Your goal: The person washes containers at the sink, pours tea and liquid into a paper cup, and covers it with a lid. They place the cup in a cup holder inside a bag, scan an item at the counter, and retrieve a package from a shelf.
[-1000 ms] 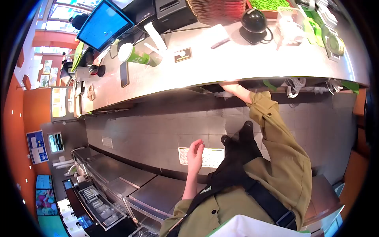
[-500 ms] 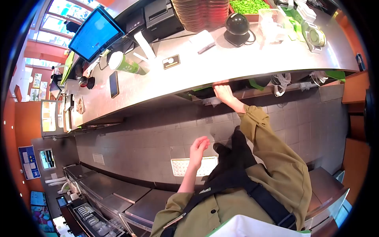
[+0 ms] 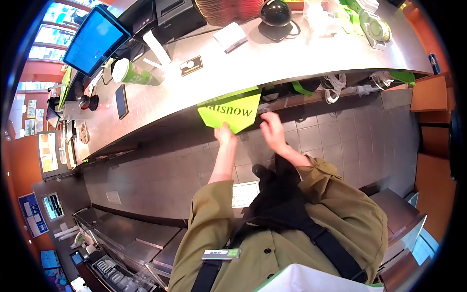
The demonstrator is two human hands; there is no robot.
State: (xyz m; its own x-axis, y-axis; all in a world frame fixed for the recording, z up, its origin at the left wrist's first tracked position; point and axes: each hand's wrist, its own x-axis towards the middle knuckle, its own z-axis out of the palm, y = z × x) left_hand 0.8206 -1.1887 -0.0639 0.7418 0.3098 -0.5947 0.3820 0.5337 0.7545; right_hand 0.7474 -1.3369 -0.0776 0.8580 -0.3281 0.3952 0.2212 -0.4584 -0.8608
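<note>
A flat, bright green bag (image 3: 232, 103) with dark lettering ending in "aisnow" sticks out at the counter's front edge, its upper part against or under the edge. My left hand (image 3: 225, 135) grips its lower edge, fingers closed on it. Just to the right of the bag, my right hand (image 3: 273, 131) is held in the air, fingers apart and slightly curled, touching nothing that I can see. Behind it is the shelf under the counter, where a coil of white cable (image 3: 333, 88) and another green piece (image 3: 301, 88) lie.
On the metal counter (image 3: 180, 90) are a green-and-white cup (image 3: 130, 72), a phone (image 3: 121, 101), a black dome-shaped device (image 3: 276, 13), a small white device (image 3: 230, 37) and a tablet screen (image 3: 96, 41). Metal cabinets (image 3: 131, 228) stand behind me at lower left.
The green bag has come out from under the counter. My left hand rose from above the floor and took hold of it. My right hand drew back from the shelf, fingers spreading.
</note>
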